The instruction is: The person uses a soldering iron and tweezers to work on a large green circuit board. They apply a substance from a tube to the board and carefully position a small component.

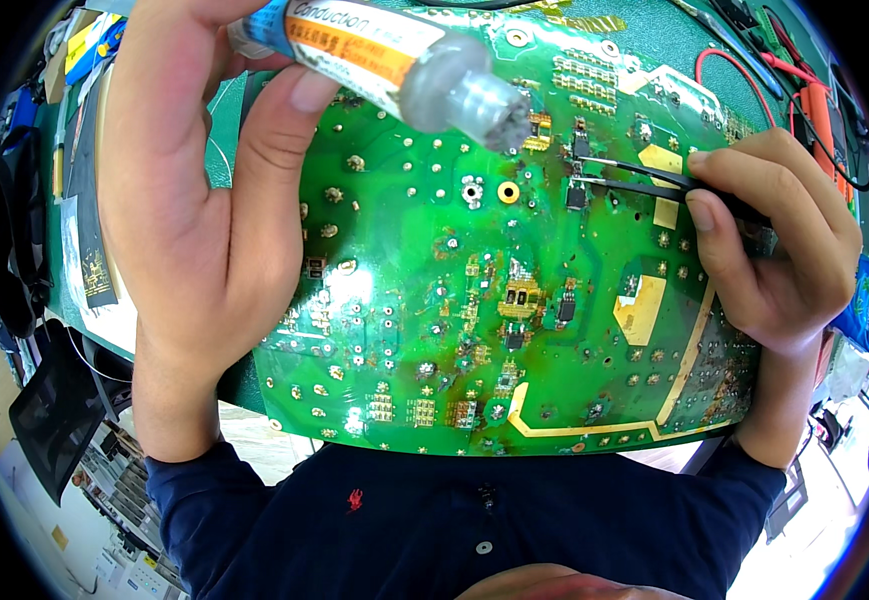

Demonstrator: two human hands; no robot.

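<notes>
My left hand (194, 190) is closed around a plastic tube (364, 50) with a white, blue and orange label. Its translucent, narrow end, greyish and blurred, points right and down above a large green circuit board (414, 230). My right hand (789, 215) pinches black tweezers (689, 186) between thumb and forefinger. Their two thin tips are a little apart, at a small black component (576, 195) in the board's upper right. I cannot tell whether they grip anything. Brownish stains mark the board around that component and lower down.
The board lies on a green mat (659, 28), its near edge close to my body. Red and black cables (754, 85) and an orange-handled tool (816, 125) lie at the far right. A black strap (9, 230) and white sheets (104, 315) are on the left.
</notes>
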